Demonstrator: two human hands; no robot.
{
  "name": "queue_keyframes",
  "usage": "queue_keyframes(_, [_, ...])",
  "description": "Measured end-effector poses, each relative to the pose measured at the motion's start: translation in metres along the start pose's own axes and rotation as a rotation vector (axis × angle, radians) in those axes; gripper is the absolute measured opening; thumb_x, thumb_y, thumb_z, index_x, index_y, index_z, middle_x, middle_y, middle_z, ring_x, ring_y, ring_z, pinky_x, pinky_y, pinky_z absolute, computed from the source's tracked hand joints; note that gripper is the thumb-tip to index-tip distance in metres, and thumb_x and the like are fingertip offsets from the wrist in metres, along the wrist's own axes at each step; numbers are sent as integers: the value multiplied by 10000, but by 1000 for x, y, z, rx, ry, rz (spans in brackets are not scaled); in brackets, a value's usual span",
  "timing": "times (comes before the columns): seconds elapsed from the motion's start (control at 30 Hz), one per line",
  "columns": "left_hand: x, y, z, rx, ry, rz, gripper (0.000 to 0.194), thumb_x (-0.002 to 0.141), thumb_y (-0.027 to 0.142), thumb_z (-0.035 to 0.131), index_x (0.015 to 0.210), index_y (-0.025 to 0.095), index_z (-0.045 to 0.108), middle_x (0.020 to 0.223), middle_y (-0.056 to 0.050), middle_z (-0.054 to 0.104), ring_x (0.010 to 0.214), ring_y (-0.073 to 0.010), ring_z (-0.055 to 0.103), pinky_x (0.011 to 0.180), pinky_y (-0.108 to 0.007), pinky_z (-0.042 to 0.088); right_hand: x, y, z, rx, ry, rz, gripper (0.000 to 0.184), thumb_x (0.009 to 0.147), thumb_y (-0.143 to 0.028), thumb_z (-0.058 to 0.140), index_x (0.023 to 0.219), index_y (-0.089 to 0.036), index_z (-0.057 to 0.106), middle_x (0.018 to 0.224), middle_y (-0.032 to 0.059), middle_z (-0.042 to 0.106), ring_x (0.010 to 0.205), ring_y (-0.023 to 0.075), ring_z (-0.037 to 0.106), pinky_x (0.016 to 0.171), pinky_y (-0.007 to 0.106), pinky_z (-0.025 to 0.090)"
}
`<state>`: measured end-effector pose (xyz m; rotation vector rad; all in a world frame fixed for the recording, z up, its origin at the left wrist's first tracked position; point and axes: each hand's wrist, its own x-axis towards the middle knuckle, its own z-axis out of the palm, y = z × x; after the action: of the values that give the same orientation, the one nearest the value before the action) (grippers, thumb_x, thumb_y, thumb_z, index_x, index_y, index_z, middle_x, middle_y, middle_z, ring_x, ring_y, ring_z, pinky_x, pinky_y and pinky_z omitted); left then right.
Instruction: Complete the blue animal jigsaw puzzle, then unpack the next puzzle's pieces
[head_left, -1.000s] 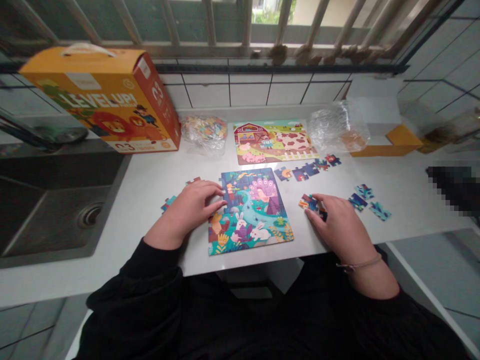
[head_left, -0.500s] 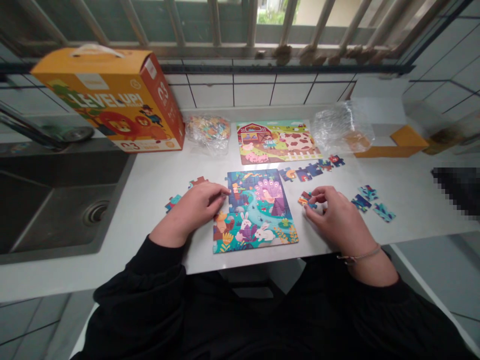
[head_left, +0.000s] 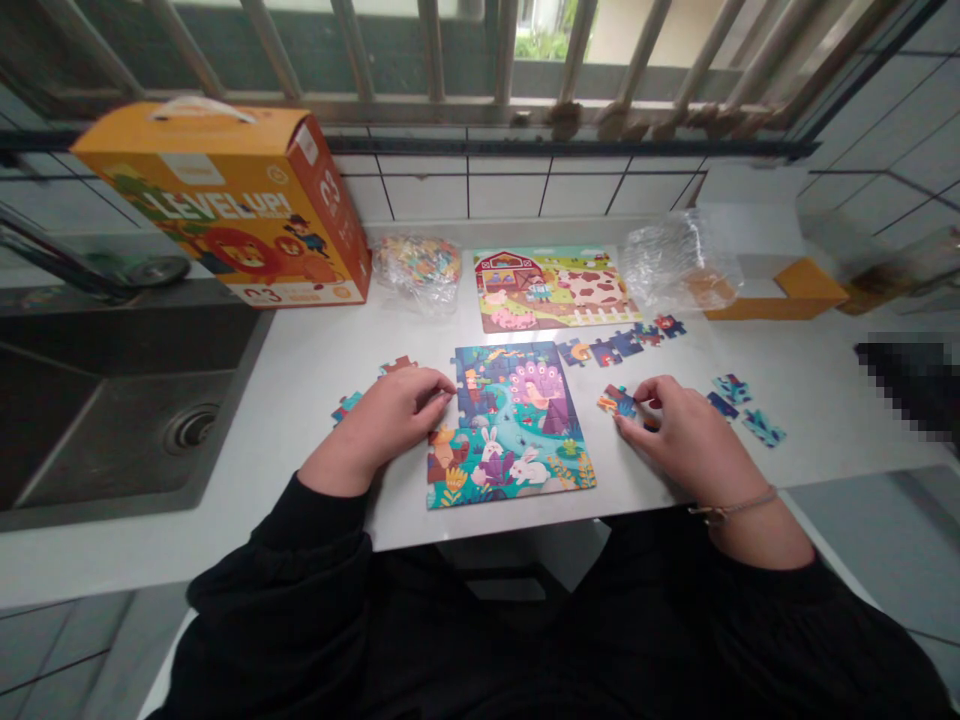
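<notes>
A colourful jigsaw puzzle (head_left: 517,430) with rabbits and a peacock lies on the white counter (head_left: 300,360) in front of me. My left hand (head_left: 390,415) rests at its left edge, fingers curled, fingertips pressing on the puzzle's border. My right hand (head_left: 679,430) is to the right of the puzzle, its fingers pinched on a loose puzzle piece (head_left: 616,402) lying on the counter. A chain of joined pieces (head_left: 619,343) sits just beyond it. More loose pieces lie at far right (head_left: 739,405) and beside my left hand (head_left: 346,405).
A finished farm puzzle (head_left: 551,288) lies farther back. An orange puzzle box (head_left: 225,205) stands at back left, with a bag of pieces (head_left: 416,262) beside it. Crumpled plastic (head_left: 679,262) and an orange tray (head_left: 780,290) sit at back right. A sink (head_left: 112,400) is left.
My right hand lifted its fingers from the loose piece, regripped it, and now pinches it slightly farther right. The left hand has stayed at the puzzle's left edge.
</notes>
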<state>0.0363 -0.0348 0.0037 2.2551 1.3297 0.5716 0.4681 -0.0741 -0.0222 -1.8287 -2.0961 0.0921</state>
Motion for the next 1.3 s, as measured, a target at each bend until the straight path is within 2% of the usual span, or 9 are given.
queue_keyframes(0.17, [-1, 1, -1, 2, 30, -29, 196, 1087, 313, 616, 1130, 227, 786, 1117, -68, 847, 1017, -264, 762, 963, -439, 568, 2, -25, 3, 89, 88, -112, 284, 992, -451, 745, 1140, -260, 595, 1049, 123, 753, 956, 345, 724, 825, 452, 549])
queue_keyframes(0.37, [-2, 7, -5, -93, 92, -86, 313, 1063, 446, 707, 1288, 236, 764, 1252, -89, 829, 1110, -278, 766, 1031, -452, 593, 30, -102, 16, 286, -26, -467, 222, 1015, -278, 765, 1176, -242, 615, 1079, 108, 742, 1024, 324, 699, 918, 448, 556])
queue_keyframes(0.5, [-2, 5, -3, -212, 68, -134, 446, 1033, 518, 764, 1389, 254, 708, 1287, -92, 829, 1050, -265, 769, 891, -410, 614, 61, -150, 30, 277, -94, -604, 176, 1050, -288, 741, 1171, -221, 632, 1122, 124, 743, 1057, 322, 663, 955, 453, 526])
queue_keyframes(0.6, [-1, 2, 0, -250, 31, -145, 464, 1032, 450, 768, 1442, 253, 677, 1097, -44, 820, 880, -217, 736, 791, -360, 586, 76, -167, 36, 271, -165, -674, 164, 1050, -274, 738, 1184, -222, 657, 1169, 127, 754, 1088, 316, 655, 986, 446, 516])
queue_keyframes(0.73, [-1, -4, 3, -177, 57, -158, 325, 1035, 388, 725, 1324, 243, 747, 890, 6, 722, 778, -196, 662, 735, -335, 528, 86, -150, 40, 215, -162, -569, 160, 1115, -306, 649, 1242, -232, 711, 1270, 138, 767, 1176, 321, 666, 1043, 465, 525])
queue_keyframes(0.87, [-3, -11, 1, -161, 90, -194, 283, 1009, 422, 724, 1202, 225, 790, 887, -13, 730, 779, -205, 651, 712, -336, 505, 95, -99, 45, -4, -112, -285, 389, 1098, -196, 540, 1437, -224, 729, 1506, 181, 730, 1328, 364, 650, 1105, 530, 531])
queue_keyframes(1.0, [-5, -14, -5, -156, 59, -217, 278, 1003, 436, 710, 1145, 217, 805, 895, -27, 744, 788, -213, 662, 733, -354, 521, 94, -60, 45, -57, -119, -150, 451, 1100, -206, 486, 1478, -211, 733, 1544, 185, 728, 1307, 376, 675, 1088, 547, 554])
queue_keyframes(1.13, [-7, -15, -8, -172, 23, -215, 274, 1013, 443, 705, 1119, 212, 808, 845, -16, 730, 805, -221, 684, 813, -386, 566, 86, -55, 41, -60, -70, -82, 393, 1071, -216, 523, 1371, -203, 777, 1464, 188, 758, 1225, 379, 692, 1028, 526, 565])
queue_keyframes(1.3, [-7, -14, -6, -241, 29, -190, 299, 1037, 467, 683, 1109, 214, 824, 1024, -64, 799, 963, -252, 735, 884, -401, 578, 83, -60, 43, -63, -21, -45, 347, 1037, -205, 543, 1286, -196, 784, 1363, 198, 772, 1151, 380, 687, 983, 516, 553])
